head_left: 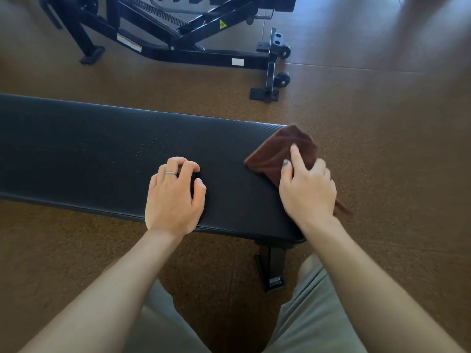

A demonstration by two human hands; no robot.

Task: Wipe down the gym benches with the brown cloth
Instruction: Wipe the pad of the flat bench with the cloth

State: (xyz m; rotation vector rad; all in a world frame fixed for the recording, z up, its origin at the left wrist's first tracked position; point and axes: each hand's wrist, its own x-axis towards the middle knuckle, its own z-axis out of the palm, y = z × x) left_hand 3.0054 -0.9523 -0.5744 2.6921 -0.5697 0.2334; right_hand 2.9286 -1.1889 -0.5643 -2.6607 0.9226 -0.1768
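Note:
A flat black padded gym bench (89, 154) runs across the view from the left edge to right of centre. A folded brown cloth (277, 151) lies on the bench's right end, partly hanging over the end edge. My right hand (307, 187) presses down on the cloth with fingers spread over it. My left hand (174, 194) rests on the bench top near the front edge, fingers curled, a ring on one finger, holding nothing.
A second bench with a black metal frame and small wheels (183, 44) stands behind on the brown speckled floor (382, 149). The near bench's foot (271, 271) sticks out below its right end, close to my legs in khaki shorts (313, 314).

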